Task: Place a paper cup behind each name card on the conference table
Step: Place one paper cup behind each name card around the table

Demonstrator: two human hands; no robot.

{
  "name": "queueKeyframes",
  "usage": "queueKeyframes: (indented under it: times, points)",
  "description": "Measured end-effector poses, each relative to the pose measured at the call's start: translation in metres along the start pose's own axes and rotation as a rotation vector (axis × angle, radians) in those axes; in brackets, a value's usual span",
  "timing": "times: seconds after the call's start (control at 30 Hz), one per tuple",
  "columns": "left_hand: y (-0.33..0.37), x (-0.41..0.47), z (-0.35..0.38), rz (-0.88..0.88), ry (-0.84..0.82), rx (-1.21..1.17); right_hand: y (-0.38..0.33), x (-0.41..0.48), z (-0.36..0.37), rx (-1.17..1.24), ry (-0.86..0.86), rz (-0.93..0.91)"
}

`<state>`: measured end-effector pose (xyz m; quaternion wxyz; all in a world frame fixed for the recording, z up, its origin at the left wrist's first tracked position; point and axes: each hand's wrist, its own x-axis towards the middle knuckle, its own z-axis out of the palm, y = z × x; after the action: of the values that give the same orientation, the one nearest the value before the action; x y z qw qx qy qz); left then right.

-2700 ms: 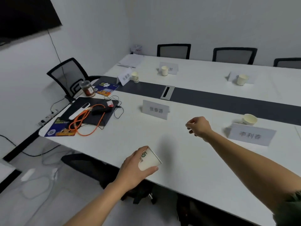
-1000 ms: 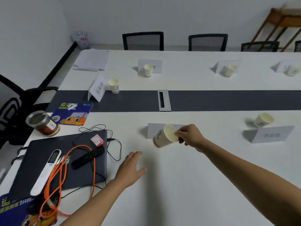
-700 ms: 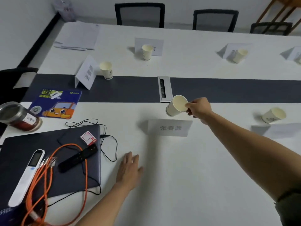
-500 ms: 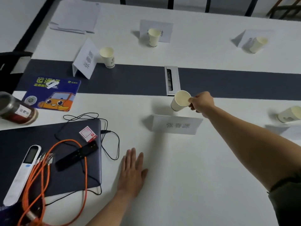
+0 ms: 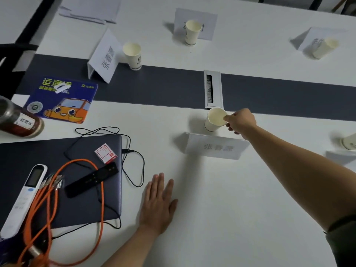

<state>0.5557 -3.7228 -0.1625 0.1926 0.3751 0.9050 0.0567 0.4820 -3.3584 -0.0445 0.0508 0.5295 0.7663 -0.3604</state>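
Fingertips point(image 5: 227, 118) of the right hand point(image 5: 241, 121) are being pinched on the rim of the paper cup point(image 5: 215, 120), thumb and forefinger closed on the near lip, so that the cup is being kept upright while it is being set on the white table point(image 5: 221, 199). It is being positioned just behind the near name card point(image 5: 215, 147), between that card and the metal cable slot point(image 5: 213, 90) in the dark centre strip; whether its base is touching the surface cannot be told. The left hand point(image 5: 157, 202) is being rested flat on the table, fingers together and holding nothing, probably as a brace for the forward reach. Chinese characters are being shown on the card, blurred; the first appears to read 张. Other cups are being seen standing beside further cards. No brand can be read on the held cup.
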Motion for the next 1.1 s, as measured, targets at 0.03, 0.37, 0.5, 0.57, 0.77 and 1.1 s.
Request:
queueKeyframes:
  times: [0.03,0.37,0.5,0.57,0.77,1.1]
  points:
    - [0.000,0.000,-0.001,0.001,-0.018,-0.005,0.001,-0.004,-0.003,-0.016,0.011,-0.009]
    - [0.015,0.002,-0.072,-0.086,-0.315,-0.035,0.038,-0.116,-0.040,-0.111,-0.013,-0.188]
    - [0.031,-0.037,-0.091,-0.150,-0.320,-0.179,0.073,-0.173,-0.028,-0.152,-0.136,-0.307]
    - [0.036,-0.069,-0.089,-0.164,-0.315,-0.209,0.094,-0.199,-0.017,-0.174,-0.200,-0.333]
    - [0.027,-0.163,-0.071,-0.245,-0.317,-0.261,0.153,-0.270,0.027,-0.273,-0.388,-0.373]
    - [0.005,-0.278,-0.033,-0.177,-0.306,-0.209,0.249,-0.385,0.082,-0.406,-0.409,-0.334]
